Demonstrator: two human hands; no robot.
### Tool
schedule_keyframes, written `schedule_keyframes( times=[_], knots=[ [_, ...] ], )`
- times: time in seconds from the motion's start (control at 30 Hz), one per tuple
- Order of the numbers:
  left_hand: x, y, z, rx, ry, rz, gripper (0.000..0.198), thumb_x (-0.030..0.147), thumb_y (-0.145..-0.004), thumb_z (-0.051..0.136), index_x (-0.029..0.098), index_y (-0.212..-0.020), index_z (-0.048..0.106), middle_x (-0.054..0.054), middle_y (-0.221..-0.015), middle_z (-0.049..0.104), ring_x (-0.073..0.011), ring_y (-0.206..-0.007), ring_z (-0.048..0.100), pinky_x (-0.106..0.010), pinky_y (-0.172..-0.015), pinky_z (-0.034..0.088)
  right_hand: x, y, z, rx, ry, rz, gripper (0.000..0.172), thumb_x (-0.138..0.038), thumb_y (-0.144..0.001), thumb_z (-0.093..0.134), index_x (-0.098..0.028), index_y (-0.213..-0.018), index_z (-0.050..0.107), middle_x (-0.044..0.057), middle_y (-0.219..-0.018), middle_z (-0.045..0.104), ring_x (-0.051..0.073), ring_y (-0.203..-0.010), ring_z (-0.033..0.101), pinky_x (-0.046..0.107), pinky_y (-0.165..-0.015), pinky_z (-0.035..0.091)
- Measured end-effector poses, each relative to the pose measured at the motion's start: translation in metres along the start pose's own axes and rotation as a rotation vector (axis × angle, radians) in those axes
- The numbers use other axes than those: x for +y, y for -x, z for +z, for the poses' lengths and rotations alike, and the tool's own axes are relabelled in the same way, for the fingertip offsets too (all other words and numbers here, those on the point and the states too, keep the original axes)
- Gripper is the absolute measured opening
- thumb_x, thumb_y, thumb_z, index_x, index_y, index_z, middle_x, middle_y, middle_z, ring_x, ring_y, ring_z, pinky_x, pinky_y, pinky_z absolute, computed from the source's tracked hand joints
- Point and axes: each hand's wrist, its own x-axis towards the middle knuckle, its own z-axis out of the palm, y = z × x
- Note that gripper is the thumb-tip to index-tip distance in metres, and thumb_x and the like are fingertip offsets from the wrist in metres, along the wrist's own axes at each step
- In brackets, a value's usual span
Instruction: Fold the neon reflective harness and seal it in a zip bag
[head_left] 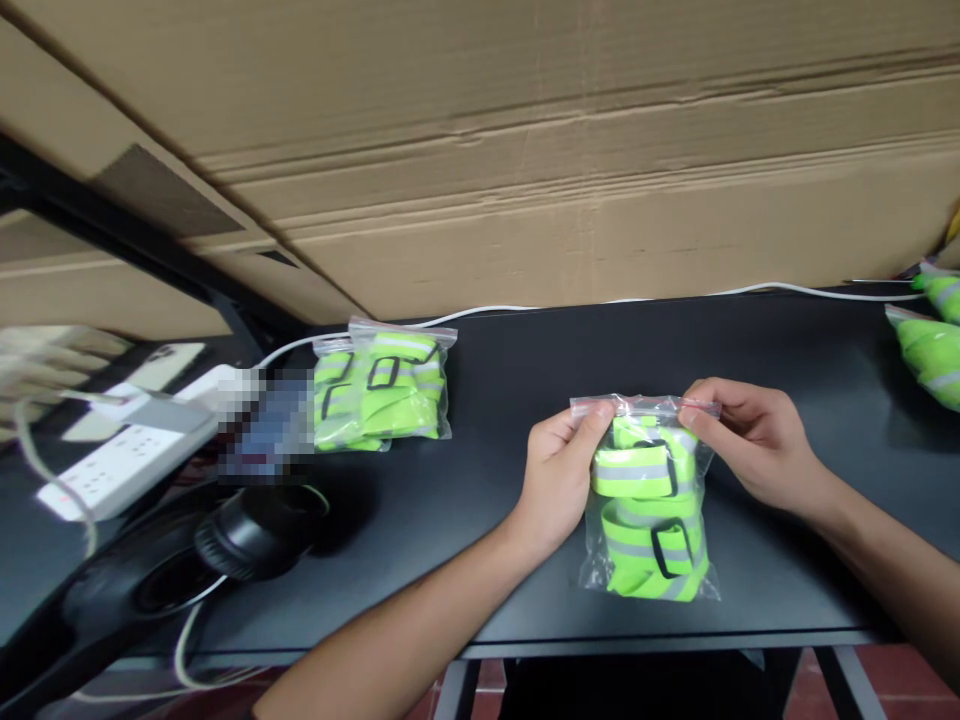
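Taking the bag [652, 500] between the hands as the centre of the dial, cardboard [600, 200] stands across 12 o'clock, behind the black table [487, 390], with a white cable [780, 288] along its foot. Out toward 10 o'clock lie two packs [405, 385], overlapping, each of clear plastic with lime-green contents. Farther out, between 9 and 10, is a white power strip [127, 470] with a plug in it; a pixelated patch covers whatever lies between it and the packs. At 9 o'clock a black device [259, 530] with a round end reaches in from the near left edge. The left forearm crosses the table between that device and the bag. At 2 o'clock more lime-green packets [934, 350] are partly cut off by the picture's edge.

The bag is over the near part of the table, seal up; whether its foot touches the top is hard to tell. The left hand [559, 470] pinches the seal [645, 405] near its 11 o'clock end, thumb in front. The right hand [757, 435] pinches it near 1 o'clock between thumb and forefinger. Folded lime straps [634, 472] with grey stripes and black buckles [659, 553] sit inside, below both grips.
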Motion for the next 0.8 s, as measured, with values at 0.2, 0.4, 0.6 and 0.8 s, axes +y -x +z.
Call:
schedule_keyframes(
  times=[0.2,0.4,0.6,0.8],
  knots=[
    [0.004,0.003,0.004,-0.013,-0.075,0.081,0.032,0.044,-0.086,0.072,0.014,-0.092,0.081,-0.007,-0.078,0.078,-0.0157,-0.068,0.070,-0.023,-0.064,0.056,-0.004,-0.003,0.000,-0.022,0.014,0.043,0.025,-0.040,-0.091,0.067,-0.018,-0.079,0.067,0.002,-0.074,0.060,0.012,-0.067,0.050,0.025,-0.059,0.039],
    [0.004,0.004,0.003,-0.064,-0.108,0.103,0.032,0.045,-0.089,0.069,0.015,-0.094,0.081,-0.007,-0.081,0.078,-0.0160,-0.066,0.070,-0.026,-0.066,0.058,-0.005,-0.003,0.000,-0.046,0.086,0.003,0.027,-0.040,-0.092,0.065,-0.018,-0.076,0.066,0.002,-0.076,0.062,0.011,-0.066,0.051,0.025,-0.058,0.040],
    [-0.001,0.002,0.000,-0.076,-0.163,0.141,0.034,0.045,-0.091,0.067,0.014,-0.096,0.081,-0.007,-0.084,0.079,-0.0175,-0.070,0.071,-0.027,-0.069,0.058,-0.002,-0.005,-0.005,-0.068,0.161,0.022,0.027,-0.042,-0.092,0.064,-0.018,-0.080,0.067,0.002,-0.074,0.063,0.012,-0.066,0.053,0.025,-0.057,0.041],
    [-0.001,0.005,0.001,-0.064,-0.169,0.132,0.033,0.045,-0.092,0.066,0.016,-0.093,0.081,-0.006,-0.081,0.078,-0.0164,-0.071,0.071,-0.024,-0.065,0.057,-0.010,-0.005,-0.017,-0.131,0.230,-0.019,0.026,-0.040,-0.092,0.064,-0.019,-0.078,0.067,0.001,-0.071,0.061,0.012,-0.065,0.051,0.025,-0.057,0.039]
  ],
)
